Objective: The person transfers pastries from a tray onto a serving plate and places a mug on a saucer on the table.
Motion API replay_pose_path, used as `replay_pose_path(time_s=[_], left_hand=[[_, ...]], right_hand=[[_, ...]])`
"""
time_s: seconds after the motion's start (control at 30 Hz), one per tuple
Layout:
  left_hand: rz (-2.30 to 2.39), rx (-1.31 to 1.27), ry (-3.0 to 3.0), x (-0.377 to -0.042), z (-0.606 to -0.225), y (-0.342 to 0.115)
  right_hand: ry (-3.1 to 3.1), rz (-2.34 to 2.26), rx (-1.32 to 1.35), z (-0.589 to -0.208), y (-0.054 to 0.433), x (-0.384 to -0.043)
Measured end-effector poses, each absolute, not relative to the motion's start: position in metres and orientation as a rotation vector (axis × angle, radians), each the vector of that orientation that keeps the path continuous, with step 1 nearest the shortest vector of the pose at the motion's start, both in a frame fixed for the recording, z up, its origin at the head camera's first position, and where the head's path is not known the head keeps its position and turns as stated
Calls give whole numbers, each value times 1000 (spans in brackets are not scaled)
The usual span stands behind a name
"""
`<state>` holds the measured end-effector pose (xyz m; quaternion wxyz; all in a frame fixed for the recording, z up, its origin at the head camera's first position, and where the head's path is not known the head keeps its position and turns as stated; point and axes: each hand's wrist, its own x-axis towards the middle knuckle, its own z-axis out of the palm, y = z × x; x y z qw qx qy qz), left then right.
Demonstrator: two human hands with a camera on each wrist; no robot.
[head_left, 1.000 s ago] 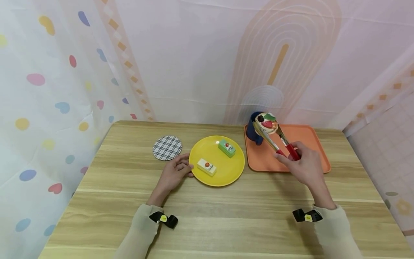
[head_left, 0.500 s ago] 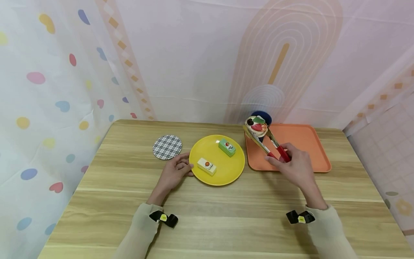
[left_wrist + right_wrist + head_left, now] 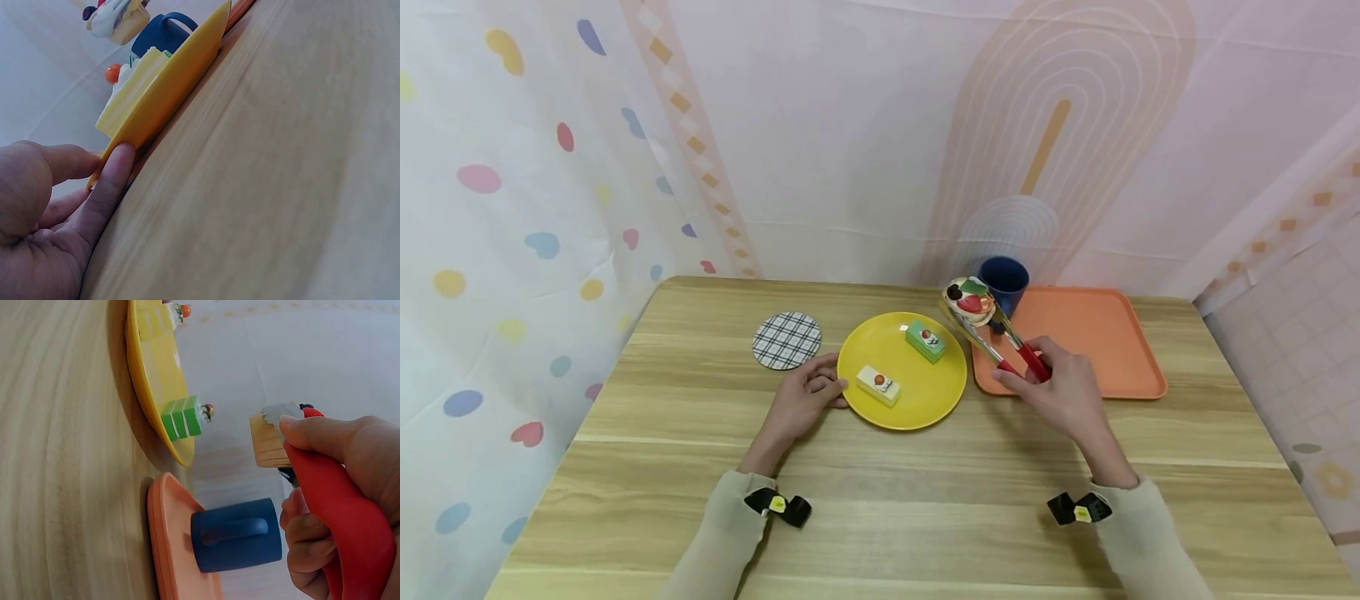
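Note:
My right hand grips a pair of tongs by the red handles. Between the metal tips sits a round fruit-topped tart, held up in the air near the right rim of the yellow plate. In the right wrist view the tart is partly covered by the thumb and a red handle. My left hand pinches the plate's left rim, thumb on one side and fingers on the other, as the left wrist view shows. A green cake slice and a pale yellow cake slice lie on the plate.
An orange tray lies right of the plate, with a blue mug standing at its back left corner. A checked round coaster lies left of the plate. A patterned curtain hangs behind the table.
My right hand has moved left, carrying the tart in the tongs from in front of the mug toward the plate's right edge. The left hand and the plate have stayed in place.

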<state>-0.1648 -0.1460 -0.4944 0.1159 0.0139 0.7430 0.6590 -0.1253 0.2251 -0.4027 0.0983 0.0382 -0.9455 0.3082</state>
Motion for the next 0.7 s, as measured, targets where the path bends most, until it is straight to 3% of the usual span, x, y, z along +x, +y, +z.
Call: replay_pose_path(time_s=[0.7], left_hand=[[1922, 42, 2186, -165, -495, -146]], right_hand=[[-2882, 985, 182, -413, 194, -123]])
